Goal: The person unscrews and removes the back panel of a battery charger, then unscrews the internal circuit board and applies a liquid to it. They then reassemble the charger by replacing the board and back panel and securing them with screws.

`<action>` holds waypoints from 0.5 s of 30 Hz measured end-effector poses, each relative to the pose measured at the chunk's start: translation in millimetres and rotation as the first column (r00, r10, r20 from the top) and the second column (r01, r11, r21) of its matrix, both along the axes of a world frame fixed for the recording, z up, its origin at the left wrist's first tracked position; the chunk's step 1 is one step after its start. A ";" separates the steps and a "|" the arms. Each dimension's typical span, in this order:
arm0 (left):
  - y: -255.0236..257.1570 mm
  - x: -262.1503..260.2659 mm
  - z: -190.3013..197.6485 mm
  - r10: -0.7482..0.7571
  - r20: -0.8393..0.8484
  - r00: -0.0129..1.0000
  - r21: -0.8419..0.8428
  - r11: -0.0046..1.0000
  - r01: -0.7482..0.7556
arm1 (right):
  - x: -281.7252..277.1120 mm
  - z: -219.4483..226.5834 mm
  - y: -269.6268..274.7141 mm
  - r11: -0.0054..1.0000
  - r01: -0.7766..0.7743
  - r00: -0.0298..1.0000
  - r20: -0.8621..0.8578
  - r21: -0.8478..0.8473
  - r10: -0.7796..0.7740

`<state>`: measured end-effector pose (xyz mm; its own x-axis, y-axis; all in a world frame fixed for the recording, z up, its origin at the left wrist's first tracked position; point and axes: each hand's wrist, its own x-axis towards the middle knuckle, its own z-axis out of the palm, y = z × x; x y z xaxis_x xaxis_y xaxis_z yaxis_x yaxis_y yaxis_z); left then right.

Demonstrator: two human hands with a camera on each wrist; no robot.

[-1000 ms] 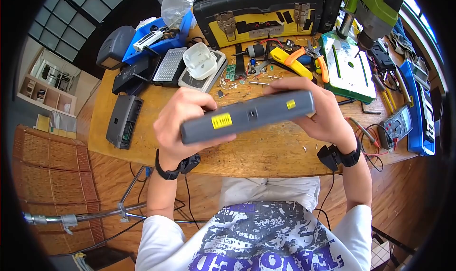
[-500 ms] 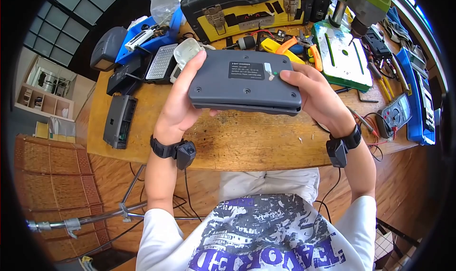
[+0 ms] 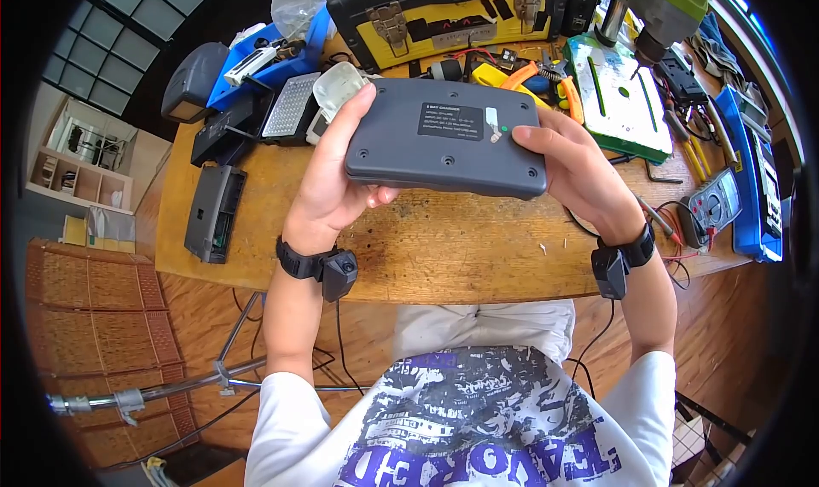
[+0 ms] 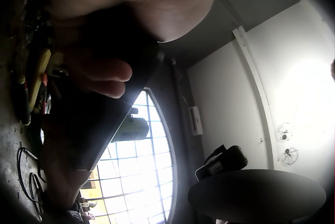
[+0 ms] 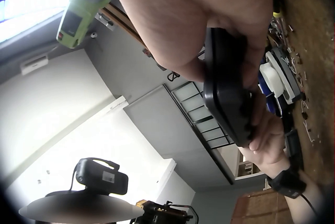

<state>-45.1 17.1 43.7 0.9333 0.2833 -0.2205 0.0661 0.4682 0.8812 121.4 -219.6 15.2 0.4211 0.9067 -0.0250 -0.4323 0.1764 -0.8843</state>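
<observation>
A dark grey battery charger point(image 3: 401, 133) is held up above the wooden table, its flat back with screw holes and a printed "BAY CHARGER" label facing the head camera. My left hand point(image 3: 328, 171) grips its left end, thumb along the edge and fingertips curled underneath. On the right end, my right hand point(image 3: 584, 167) holds it with the thumb pressed on the back near a small green dot; the other fingers are hidden below. In the right wrist view the charger point(image 5: 225, 88) appears edge-on between both hands. The left wrist view shows it as a dark shape above curled fingers point(image 4: 107, 74).
A second dark grey casing point(image 3: 215, 214) lies at the table's left. Behind stand a yellow-black toolbox point(image 3: 448, 26), a blue bin point(image 3: 264, 73) and a translucent container point(image 3: 334, 90). To the right are a green drill press point(image 3: 653, 18), its base point(image 3: 623, 103) and a multimeter point(image 3: 712, 205).
The charger has been tipped from its narrow, yellow-stickered side to its labelled back. My right thumb has come onto the back; over the last half second it has only tilted slightly.
</observation>
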 end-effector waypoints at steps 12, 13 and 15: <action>-2.1 0.2 -4.4 -0.002 -0.016 1.000 0.011 1.000 0.002 | 0.9 -8.5 5.2 0.999 0.024 0.994 0.105 0.021 -0.026; -3.3 0.7 -3.9 0.025 -0.028 0.999 0.026 0.999 -0.025 | 1.9 -10.0 5.7 1.000 0.014 0.995 0.100 0.027 -0.017; -1.5 1.6 -6.1 0.051 -0.040 0.998 0.040 0.998 -0.050 | 2.8 -9.6 4.9 0.999 0.007 0.996 0.094 0.031 -0.010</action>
